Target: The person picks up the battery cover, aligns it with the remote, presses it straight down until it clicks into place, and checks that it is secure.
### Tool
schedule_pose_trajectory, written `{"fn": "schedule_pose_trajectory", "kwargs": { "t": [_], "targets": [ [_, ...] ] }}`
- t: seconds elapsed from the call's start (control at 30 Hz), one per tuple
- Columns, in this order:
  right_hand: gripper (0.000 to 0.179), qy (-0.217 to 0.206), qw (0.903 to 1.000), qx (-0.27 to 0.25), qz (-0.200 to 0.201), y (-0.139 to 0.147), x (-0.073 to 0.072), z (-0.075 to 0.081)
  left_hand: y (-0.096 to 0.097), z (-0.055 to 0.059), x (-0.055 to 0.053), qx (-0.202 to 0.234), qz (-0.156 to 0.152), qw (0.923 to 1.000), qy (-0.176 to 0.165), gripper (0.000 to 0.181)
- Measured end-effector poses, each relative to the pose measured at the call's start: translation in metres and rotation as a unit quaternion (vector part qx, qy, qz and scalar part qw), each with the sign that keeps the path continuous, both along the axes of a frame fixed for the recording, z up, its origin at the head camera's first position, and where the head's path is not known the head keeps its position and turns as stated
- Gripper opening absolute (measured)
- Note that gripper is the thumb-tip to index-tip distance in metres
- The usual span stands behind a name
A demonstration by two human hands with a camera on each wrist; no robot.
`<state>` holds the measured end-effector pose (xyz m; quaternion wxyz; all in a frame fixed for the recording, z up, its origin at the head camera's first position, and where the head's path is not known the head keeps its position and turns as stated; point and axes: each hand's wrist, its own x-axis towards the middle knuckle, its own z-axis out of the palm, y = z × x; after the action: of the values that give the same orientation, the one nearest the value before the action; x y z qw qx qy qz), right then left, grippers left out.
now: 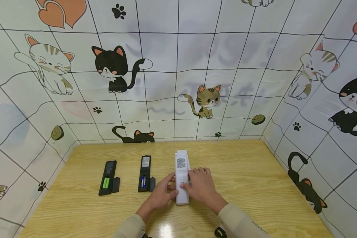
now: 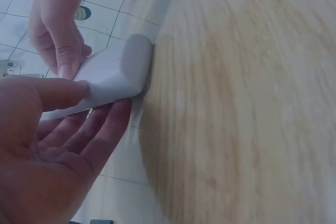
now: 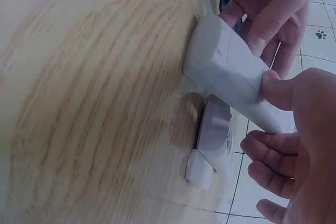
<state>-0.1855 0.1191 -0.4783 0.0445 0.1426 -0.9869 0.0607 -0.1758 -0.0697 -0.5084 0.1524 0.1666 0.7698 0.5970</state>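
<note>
A white remote control [image 1: 182,165], its back with a printed label facing up, is in both hands above the wooden table. On its left edge my left hand [image 1: 162,192] grips it, thumb near the lower end and fingers along the side. My right hand [image 1: 201,184] holds it from the right, with the thumb [image 3: 278,90] pressing on the back around the battery cover's seam. In the right wrist view, another white remote [image 3: 216,121] lies on the table beyond, beside a small white cover [image 3: 199,169]; in the head view the held remote mostly hides it.
To the left lie two black remotes with open battery bays: one [image 1: 107,177] with green batteries, one [image 1: 144,173] with blue ones. Each has its black cover [image 1: 115,184] at its right side. Cat-patterned cloth walls [image 1: 178,66] enclose the table [image 1: 241,172] at back and sides.
</note>
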Motion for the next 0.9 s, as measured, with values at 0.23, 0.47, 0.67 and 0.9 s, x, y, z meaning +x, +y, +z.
{"fn": "schedule_pose_trajectory", "kwargs": {
  "t": [0.23,0.47,0.67,0.9],
  "targets": [
    [0.055,-0.003,0.9999,-0.001,0.013,0.003,-0.001,0.002,0.002,0.001,-0.002,-0.009,-0.007,0.9999,0.007,0.065],
    [0.063,-0.012,0.9997,-0.001,0.019,0.007,-0.003,0.004,0.002,0.002,-0.003,-0.017,-0.002,0.9999,0.0,0.063],
    [0.061,-0.01,0.9997,-0.009,0.021,0.012,-0.005,0.004,0.004,0.004,-0.005,-0.006,0.006,0.9999,-0.012,0.064],
    [0.054,0.003,0.9993,-0.034,0.012,0.024,-0.008,0.011,0.009,0.011,-0.009,0.043,0.009,0.9985,-0.031,0.065]
  ]
}}
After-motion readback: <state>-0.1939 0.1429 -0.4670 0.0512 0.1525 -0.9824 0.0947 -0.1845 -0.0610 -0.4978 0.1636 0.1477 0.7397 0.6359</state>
